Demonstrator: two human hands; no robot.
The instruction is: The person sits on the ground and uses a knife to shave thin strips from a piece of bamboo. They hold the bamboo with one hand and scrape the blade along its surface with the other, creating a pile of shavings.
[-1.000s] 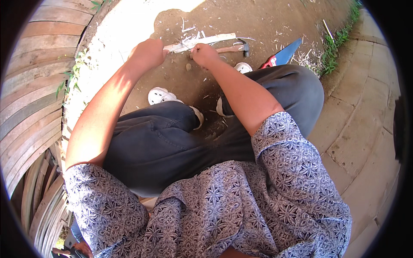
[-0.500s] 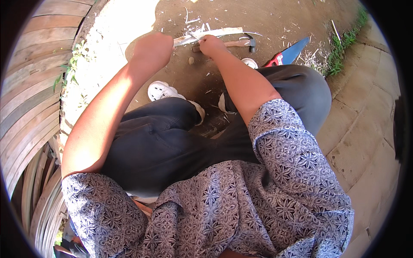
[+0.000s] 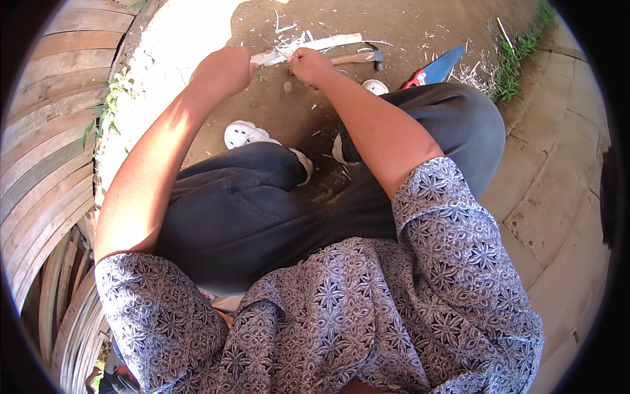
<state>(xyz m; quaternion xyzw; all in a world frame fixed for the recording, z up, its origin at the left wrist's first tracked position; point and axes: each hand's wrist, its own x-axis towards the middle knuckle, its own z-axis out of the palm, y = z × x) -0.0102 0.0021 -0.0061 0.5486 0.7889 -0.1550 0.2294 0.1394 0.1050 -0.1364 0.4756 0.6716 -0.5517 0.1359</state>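
Observation:
My left hand (image 3: pixel 224 71) is closed in a fist at the left end of a pale wooden strip (image 3: pixel 338 41) and appears to grip it. The strip stretches to the right, just above the ground or on it. Beside the strip, my right hand (image 3: pixel 310 67) is closed, with fingertips pinched together. Something thin shows at its fingertips, too small to make out. A claw hammer (image 3: pixel 357 58) with a wooden handle lies just right of my right hand, its handle end partly hidden behind the fingers.
Farther right lies a handsaw (image 3: pixel 441 65) with a blue blade and red handle, near my right knee. Wood shavings (image 3: pixel 283 27) are scattered over the dirt (image 3: pixel 407 26). Wooden slats (image 3: pixel 59 85) stand along the left; stone paving (image 3: pixel 551 151) runs along the right. White shoes (image 3: pixel 246 134) show below my hands.
My right hand has shifted a little left along the strip, toward my left hand. The whole view has moved slightly; strip, hammer and saw keep their places on the ground.

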